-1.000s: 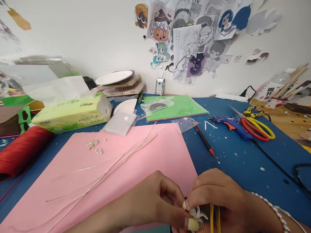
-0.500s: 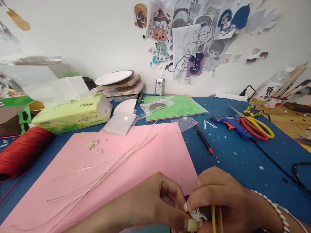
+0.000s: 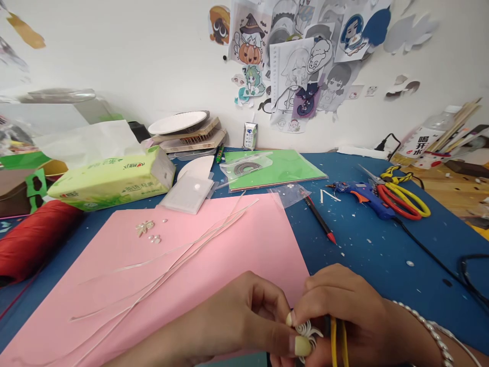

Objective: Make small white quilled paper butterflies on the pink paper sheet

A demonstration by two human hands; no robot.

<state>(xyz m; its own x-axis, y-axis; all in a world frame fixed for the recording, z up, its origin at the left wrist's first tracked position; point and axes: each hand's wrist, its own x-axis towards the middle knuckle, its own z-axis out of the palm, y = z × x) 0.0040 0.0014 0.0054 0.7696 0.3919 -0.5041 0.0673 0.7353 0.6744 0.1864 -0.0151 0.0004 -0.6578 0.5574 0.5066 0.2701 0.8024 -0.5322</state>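
My left hand (image 3: 260,318) is closed, thumb and finger pinching a small white piece of coiled strip (image 3: 310,332) with several fine curls. My right hand (image 3: 344,308) meets it at the same piece, its fingertips on the upper edge. Tucked in the right hand is a yellow-handled tool (image 3: 339,340); its working end is hidden. Pink paper (image 3: 244,244) lies under and left of my hands, carrying several long thin white strips (image 3: 179,265), a finished-looking curled white ornament (image 3: 145,227) and several pearl beads (image 3: 155,238).
Rightward lie a blue glue gun (image 3: 362,196) with its cord, scissors (image 3: 393,191) and a black-red pen (image 3: 320,219). Behind are a green sheet pack (image 3: 290,165) and a clear box (image 3: 188,193). Left stand a tissue pack (image 3: 110,176) and a red thread spool (image 3: 38,239).
The white coiled piece has turned slightly between my fingers, and its curls now show more fanned out. Both hands stay in nearly the same place.
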